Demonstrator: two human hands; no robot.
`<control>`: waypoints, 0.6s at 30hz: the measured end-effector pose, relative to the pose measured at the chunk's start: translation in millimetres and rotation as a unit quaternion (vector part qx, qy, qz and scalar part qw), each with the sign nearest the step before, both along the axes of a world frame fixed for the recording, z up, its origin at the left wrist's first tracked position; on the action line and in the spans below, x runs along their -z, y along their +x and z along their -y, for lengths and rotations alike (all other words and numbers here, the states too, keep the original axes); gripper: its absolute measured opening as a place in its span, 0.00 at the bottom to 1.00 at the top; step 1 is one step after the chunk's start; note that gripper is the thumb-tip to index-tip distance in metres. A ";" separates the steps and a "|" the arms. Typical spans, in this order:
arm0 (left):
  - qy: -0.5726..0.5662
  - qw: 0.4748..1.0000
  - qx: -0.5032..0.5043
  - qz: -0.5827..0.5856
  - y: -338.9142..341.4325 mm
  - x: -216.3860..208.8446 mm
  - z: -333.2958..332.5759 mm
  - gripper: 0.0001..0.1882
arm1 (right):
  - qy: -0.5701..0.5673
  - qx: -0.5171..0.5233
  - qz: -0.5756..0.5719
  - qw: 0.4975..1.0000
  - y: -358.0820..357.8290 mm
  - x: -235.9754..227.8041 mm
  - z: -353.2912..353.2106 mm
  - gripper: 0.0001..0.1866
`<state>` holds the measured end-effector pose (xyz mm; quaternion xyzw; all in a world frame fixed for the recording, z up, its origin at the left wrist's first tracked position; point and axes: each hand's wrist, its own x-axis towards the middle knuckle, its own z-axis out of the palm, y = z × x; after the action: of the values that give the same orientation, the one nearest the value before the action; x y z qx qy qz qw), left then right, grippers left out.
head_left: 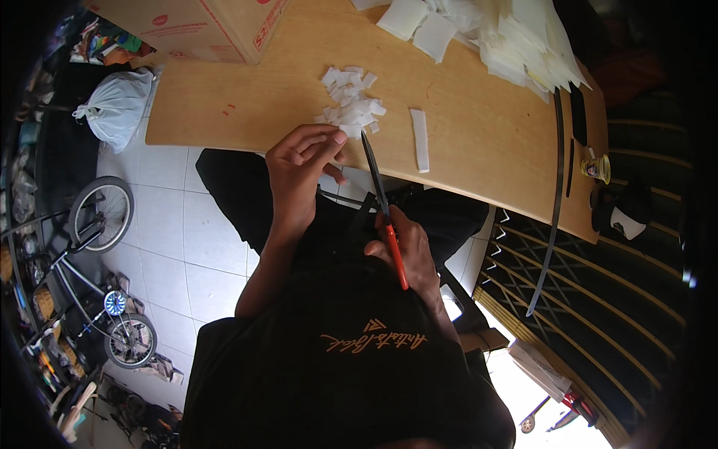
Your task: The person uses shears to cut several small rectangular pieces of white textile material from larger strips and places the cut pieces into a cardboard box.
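Observation:
My right hand is wrapped round the red handle of a pair of scissors. The long dark blades point away from me, over the table's near edge. Close to their tip, my left hand pinches a small white piece of thin, sheet-like material between thumb and fingers. Just beyond the fingertips lies a loose pile of small white cut pieces. One narrow white strip rests by itself on the wooden table, to the right of the blades.
A cardboard box stands at the far left of the table. Larger off-white sheets are heaped at the far right, near a small yellow cup. A tied plastic bag sits left of the table, with a bicycle below it.

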<state>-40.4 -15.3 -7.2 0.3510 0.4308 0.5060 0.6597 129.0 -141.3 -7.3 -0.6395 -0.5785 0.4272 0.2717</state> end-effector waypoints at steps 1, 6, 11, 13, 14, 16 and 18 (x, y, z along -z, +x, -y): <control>0.006 1.000 0.003 -0.011 0.0 -0.3 -0.1 0.09 | -0.001 0.002 -0.003 1.000 0.5 -0.1 0.3 0.38; 0.007 0.997 -0.021 -0.072 2.2 -3.4 -3.6 0.10 | -0.009 0.027 -0.017 0.999 3.2 1.2 1.1 0.37; 0.014 0.992 -0.043 -0.117 2.7 -8.6 -2.3 0.12 | -0.008 0.047 -0.038 0.998 8.6 3.5 5.4 0.38; 0.007 0.989 -0.059 -0.138 3.4 -9.1 -0.8 0.11 | -0.005 0.063 -0.060 0.996 10.7 3.2 8.9 0.38; 0.023 0.987 -0.074 -0.144 4.1 -8.4 0.6 0.11 | -0.004 0.075 -0.072 0.995 11.4 2.7 10.7 0.39; 0.053 0.981 -0.102 -0.157 7.7 -4.3 5.3 0.10 | -0.002 0.102 -0.098 0.990 13.4 1.8 15.3 0.40; 0.118 0.968 -0.105 -0.196 17.8 -0.8 12.0 0.08 | 0.007 0.127 -0.126 0.984 18.0 6.6 22.4 0.41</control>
<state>-22.6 -27.3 -6.5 0.4716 0.5230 0.5412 0.4595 147.0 -163.7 -13.9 -0.6467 -0.4569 0.4626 0.3988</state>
